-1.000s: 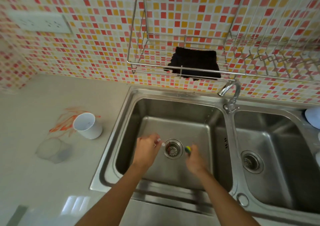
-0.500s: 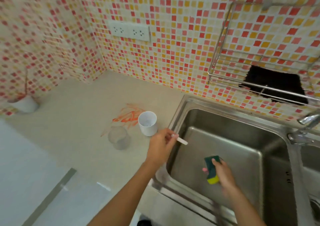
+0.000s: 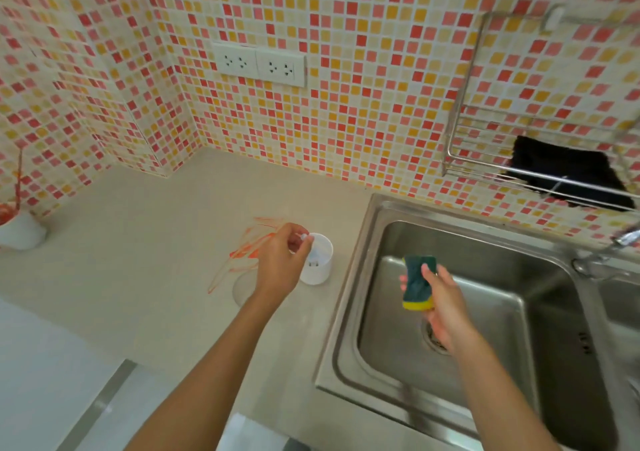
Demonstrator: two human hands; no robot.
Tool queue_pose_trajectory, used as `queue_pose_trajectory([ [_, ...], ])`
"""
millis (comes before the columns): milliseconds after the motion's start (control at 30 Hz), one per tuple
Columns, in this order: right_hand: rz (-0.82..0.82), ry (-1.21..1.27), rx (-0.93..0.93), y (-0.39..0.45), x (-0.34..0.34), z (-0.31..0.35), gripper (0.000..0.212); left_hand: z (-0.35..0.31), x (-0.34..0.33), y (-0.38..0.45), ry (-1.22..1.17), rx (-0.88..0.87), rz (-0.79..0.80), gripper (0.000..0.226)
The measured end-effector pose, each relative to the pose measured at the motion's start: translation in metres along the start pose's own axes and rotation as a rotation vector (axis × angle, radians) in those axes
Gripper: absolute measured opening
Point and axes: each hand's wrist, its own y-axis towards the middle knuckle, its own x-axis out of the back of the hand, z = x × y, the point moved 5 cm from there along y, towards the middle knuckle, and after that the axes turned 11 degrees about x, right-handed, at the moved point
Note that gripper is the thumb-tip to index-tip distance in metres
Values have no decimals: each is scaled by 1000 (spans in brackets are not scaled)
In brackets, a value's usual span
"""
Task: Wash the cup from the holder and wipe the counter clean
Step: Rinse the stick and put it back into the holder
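A white cup-shaped holder (image 3: 320, 263) stands upright on the beige counter (image 3: 145, 277), just left of the sink. My left hand (image 3: 280, 263) hovers over its rim, pinching a small thin white item whose tip points into the holder. Orange smears (image 3: 246, 246) streak the counter behind and left of the holder. A clear glass cup (image 3: 242, 289) sits in front of the smears, partly hidden by my left wrist. My right hand (image 3: 440, 305) is above the left sink basin (image 3: 485, 294), closed around a green and yellow sponge (image 3: 419, 282).
A black cloth (image 3: 568, 173) hangs in the wire wall rack (image 3: 460, 139) at the right. The faucet (image 3: 623, 239) shows at the right edge. A white pot (image 3: 20, 230) with orange residue stands far left. Wall sockets (image 3: 259, 64) sit above the counter.
My view swung left from the sink to the counter. My left hand carried the thin white item from the basin to the holder's rim. My right hand lifted the sponge higher.
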Motion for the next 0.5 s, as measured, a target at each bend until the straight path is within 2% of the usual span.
queue_pose_trajectory([
  [100,-43,-34,27,6,-10,35,19,-9,-8,4,-17,-43,24,9],
  [200,-193,-98,61,11,-8,64,31,-29,-23,6,-6,-90,75,19],
  [333,-231,-119,183,14,-3,104,25,-61,-45,10,-15,-151,144,18],
  [500,-283,-143,487,20,-3,172,14,-112,-73,16,-41,-230,218,15],
])
